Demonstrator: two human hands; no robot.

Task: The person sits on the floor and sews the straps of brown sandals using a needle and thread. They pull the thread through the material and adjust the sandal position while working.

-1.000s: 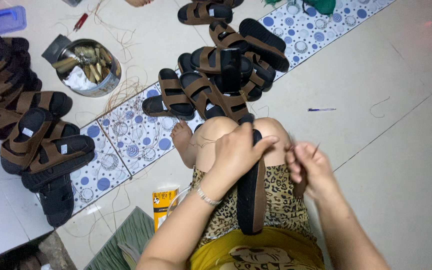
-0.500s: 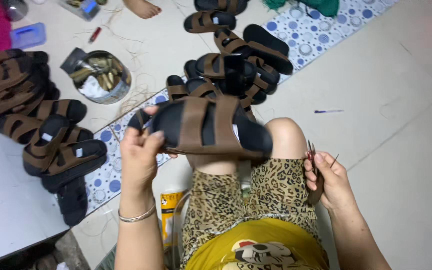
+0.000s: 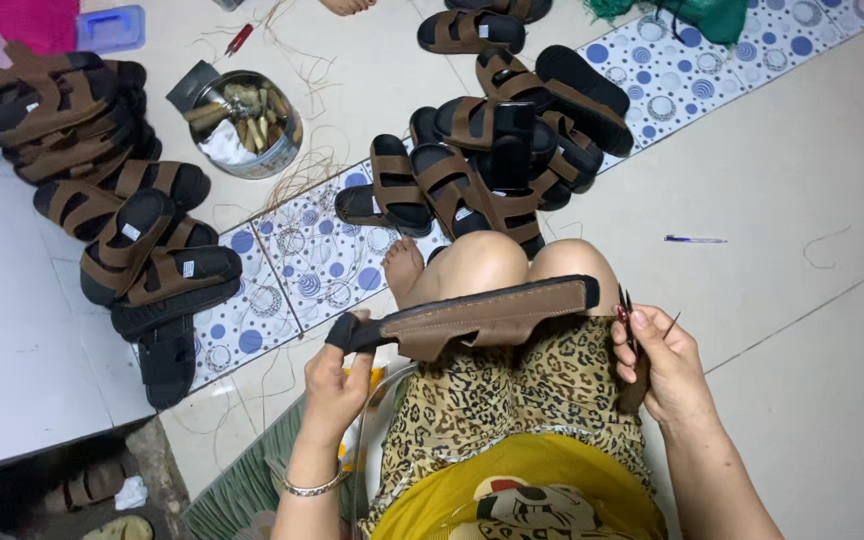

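My left hand (image 3: 337, 385) grips one end of a black and brown sandal (image 3: 472, 315), held on its side across my knees. The sandal's other end reaches toward my right hand (image 3: 657, 365), which holds a small pair of scissors (image 3: 630, 345) with a needle or thin thread sticking out beside them. The right hand stays just clear of the sandal. I sit on the floor with my bare foot (image 3: 402, 270) tucked in front of me.
A heap of matching sandals (image 3: 497, 150) lies ahead on a blue dotted mat (image 3: 312, 255). Another stack of sandals (image 3: 117, 210) is at the left. A metal tin (image 3: 242, 120) of tools, a blue pen (image 3: 694, 239) and a grey board (image 3: 12, 360) are nearby.
The sandal has turned from facing sole-up to lying edge-on across my knees. My left hand dropped lower with it; my right hand kept the scissors and stayed at the right.
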